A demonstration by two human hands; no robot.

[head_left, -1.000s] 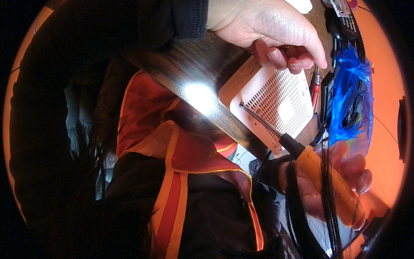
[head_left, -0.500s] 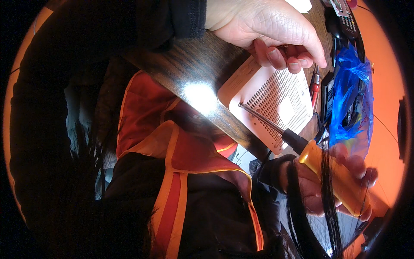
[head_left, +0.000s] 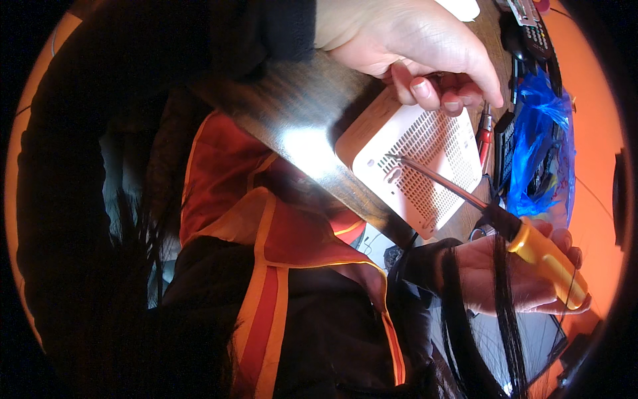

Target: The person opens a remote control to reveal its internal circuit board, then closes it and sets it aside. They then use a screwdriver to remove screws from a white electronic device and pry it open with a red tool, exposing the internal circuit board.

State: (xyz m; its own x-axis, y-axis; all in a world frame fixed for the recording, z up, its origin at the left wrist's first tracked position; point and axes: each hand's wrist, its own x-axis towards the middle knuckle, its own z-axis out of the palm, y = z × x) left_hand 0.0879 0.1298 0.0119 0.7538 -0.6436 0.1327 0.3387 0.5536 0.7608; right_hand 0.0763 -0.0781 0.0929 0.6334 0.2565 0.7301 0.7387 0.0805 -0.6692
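A white box with a grid of vent slots [head_left: 425, 159], like a router, lies on the dark wood table. My right hand [head_left: 480, 272], partly behind strands of hair, grips the yellow handle of a screwdriver [head_left: 548, 261]. Its metal shaft slants across the box, and the tip is over the vents near the left corner; whether it touches cannot be told. At the far edge of the box is my left hand [head_left: 425, 50], fingers curled in. What those fingers hold, if anything, is hidden.
A red-handled tool [head_left: 486, 136] lies just right of the box. Beyond it are a blue plastic bag [head_left: 535, 146], a black keyboard [head_left: 506, 149] and a remote control [head_left: 537, 40]. Bright light falls on the wooden table [head_left: 266, 106]. A red apron with orange edging [head_left: 312, 229] hangs below the table edge.
The screwdriver tip has left the hole at the box's left corner and shifted right over the vents. My right hand has moved slightly right and up; my left hand has barely moved.
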